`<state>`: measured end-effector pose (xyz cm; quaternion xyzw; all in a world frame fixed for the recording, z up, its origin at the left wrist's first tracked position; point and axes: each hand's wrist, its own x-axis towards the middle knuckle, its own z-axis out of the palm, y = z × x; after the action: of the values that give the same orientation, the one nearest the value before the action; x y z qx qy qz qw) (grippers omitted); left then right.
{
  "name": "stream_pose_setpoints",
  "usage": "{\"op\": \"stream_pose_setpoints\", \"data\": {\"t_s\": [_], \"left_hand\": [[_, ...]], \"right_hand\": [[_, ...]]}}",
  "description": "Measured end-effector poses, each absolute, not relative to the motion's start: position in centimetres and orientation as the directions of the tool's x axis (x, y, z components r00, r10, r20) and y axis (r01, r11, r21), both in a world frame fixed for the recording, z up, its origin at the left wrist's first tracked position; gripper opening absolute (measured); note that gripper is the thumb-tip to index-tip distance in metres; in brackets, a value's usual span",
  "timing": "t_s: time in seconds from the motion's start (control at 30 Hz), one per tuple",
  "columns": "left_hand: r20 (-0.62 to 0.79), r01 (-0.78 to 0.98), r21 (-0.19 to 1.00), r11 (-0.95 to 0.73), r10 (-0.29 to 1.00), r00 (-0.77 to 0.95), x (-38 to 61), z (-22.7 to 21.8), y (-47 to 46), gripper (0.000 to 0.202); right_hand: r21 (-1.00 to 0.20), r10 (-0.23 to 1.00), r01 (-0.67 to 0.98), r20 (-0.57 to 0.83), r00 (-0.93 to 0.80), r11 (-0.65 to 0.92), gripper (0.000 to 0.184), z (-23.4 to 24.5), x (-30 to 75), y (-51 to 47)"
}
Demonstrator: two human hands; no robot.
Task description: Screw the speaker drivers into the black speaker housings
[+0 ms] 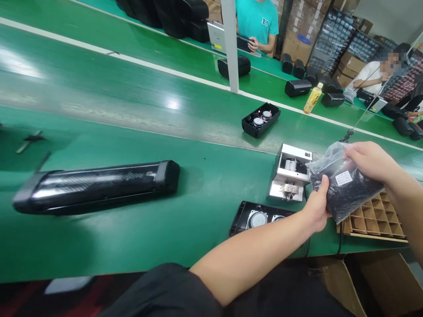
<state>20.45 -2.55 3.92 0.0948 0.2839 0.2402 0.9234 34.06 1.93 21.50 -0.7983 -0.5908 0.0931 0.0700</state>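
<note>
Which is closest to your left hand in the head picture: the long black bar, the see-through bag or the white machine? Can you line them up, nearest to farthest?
From the left hand:
1. See-through bag: touching, gripped in it.
2. White machine: just beyond it, to its left.
3. Long black bar: way over on the left.

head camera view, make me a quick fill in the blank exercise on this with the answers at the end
1. The left hand and right hand hold a plastic bag whose label is ____ in colour.
2. The open black case beyond the white machine shows ____ round speaker drivers.
3. Of the picture's left and right edges, the long black device lies nearer the ____ one.
4. The drink bottle is mostly ____ in colour.

Missing words: white; two; left; yellow
</note>
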Motion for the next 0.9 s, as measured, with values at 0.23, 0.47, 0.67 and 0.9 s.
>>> {"op": "stream_pose_setpoints", "data": {"t_s": [0.23,0.47,0.67,0.9], "left_hand": [[-0.481,-0.379,0.283,0.881,0.472,0.739,20.9,3.1,-2.3,0.092],[-0.455,-0.384,0.265,0.885,0.466,0.759,21.2,3.3,-1.7,0.086],[-0.441,-0.387,0.245,0.889,0.458,0.772,21.2,3.6,-1.2,0.075],[-0.426,-0.359,0.19,0.914,0.406,0.809,20.9,3.7,-0.6,0.078]], "right_hand": [[-0.162,0.957,0.946,-0.109,0.267,-0.282,0.04,22.0,33.2,2.6],[-0.136,0.954,0.948,-0.117,0.274,-0.289,0.041,22.1,33.4,3.0],[-0.101,0.954,0.955,-0.142,0.264,-0.279,0.045,22.5,33.3,3.0],[-0.016,0.952,0.973,-0.21,0.221,-0.229,0.051,23.9,32.1,4.2]]}}
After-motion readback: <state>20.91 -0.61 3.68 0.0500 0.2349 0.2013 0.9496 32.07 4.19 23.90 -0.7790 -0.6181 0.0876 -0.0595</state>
